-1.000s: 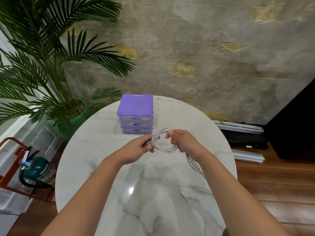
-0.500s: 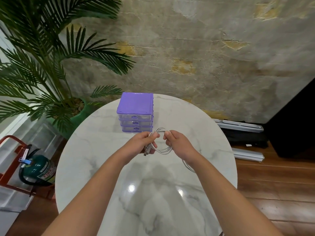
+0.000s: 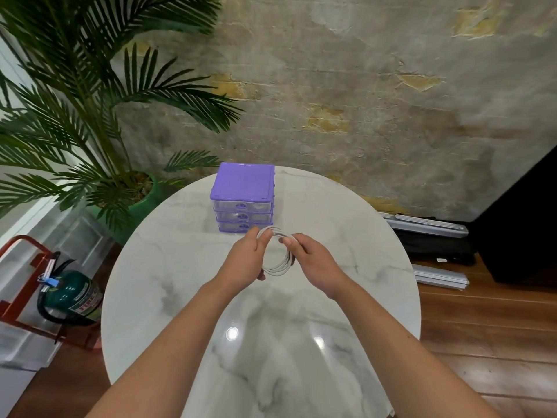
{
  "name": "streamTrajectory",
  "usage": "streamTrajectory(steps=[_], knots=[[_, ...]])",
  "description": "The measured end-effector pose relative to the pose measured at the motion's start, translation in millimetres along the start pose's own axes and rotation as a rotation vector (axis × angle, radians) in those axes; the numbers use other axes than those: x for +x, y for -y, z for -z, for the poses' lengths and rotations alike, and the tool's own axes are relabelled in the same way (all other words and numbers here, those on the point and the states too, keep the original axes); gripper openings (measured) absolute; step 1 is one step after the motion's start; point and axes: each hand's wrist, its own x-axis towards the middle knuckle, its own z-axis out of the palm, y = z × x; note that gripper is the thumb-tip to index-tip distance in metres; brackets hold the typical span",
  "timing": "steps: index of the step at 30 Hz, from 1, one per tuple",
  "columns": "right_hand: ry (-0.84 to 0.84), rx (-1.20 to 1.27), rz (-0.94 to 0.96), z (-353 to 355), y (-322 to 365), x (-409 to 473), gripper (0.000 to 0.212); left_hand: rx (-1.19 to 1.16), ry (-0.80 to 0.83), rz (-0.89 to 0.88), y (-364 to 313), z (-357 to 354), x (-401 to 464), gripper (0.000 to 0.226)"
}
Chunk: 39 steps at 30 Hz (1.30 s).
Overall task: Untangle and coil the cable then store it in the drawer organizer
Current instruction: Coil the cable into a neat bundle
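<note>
Here, seen from above and behind the person's two bare forearms:
Landmark: a small purple drawer organizer (image 3: 243,198) with three clear drawers, all pushed in, standing on the far side of a round white marble counter (image 3: 156,267).
Cable: a white cable (image 3: 278,265) wound into a neat round coil of several loops, held just above the counter, directly in front of the organizer and close to its bottom drawer; I cannot tell whether it touches it.
Left hand: the left hand (image 3: 245,260) is closed on the coil's left side, fingers wrapped over the loops, thumb underneath.
Right hand: the right hand (image 3: 313,260) is closed on the coil's right side, thumb and fingertips pinching the loops.
Beside the counter: a potted palm (image 3: 90,101) in a green pot stands on the floor to the left of the organizer, and a green fire extinguisher (image 3: 72,297) in a red stand sits nearer the viewer on that same side.
Behind the organizer: a worn, patchy plaster wall (image 3: 361,101).
</note>
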Motion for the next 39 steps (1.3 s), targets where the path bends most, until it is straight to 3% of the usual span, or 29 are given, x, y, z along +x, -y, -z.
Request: streamTrajectory(steps=[9,12,15,19,24,29,33,39], knots=[[-0.027,0.026,-0.038,1.2,2.3,-1.3,0.028,-0.103,0.101,0.064,3.7,5.8,0.2,0.029],[0.12,0.073,-0.108,7.0,8.6,0.8,0.021,-0.114,0.017,-0.008,5.9,0.5,0.0,0.027],[0.325,0.059,-0.17,14.9,9.6,1.2,0.027,-0.162,-0.042,-0.023,5.5,-4.4,-1.5,0.027],[0.411,0.083,-0.169,22.5,11.5,2.2,0.017,-0.187,-0.037,-0.007,7.6,-4.8,-2.1,0.029],[0.41,0.042,-0.131,19.5,12.3,4.3,0.015,-0.233,0.02,0.079,7.3,-0.6,3.1,0.035],[0.416,0.052,-0.113,18.0,10.9,4.5,0.017,-0.163,-0.043,0.071,4.1,-0.6,4.3,0.039],[0.351,0.076,-0.112,16.2,5.8,4.4,0.015,-0.129,-0.079,0.039,5.3,-2.7,5.5,0.039],[0.221,0.152,-0.196,17.3,-24.6,-4.8,0.029,-0.096,-0.192,0.074,16.0,9.3,9.8,0.041]])
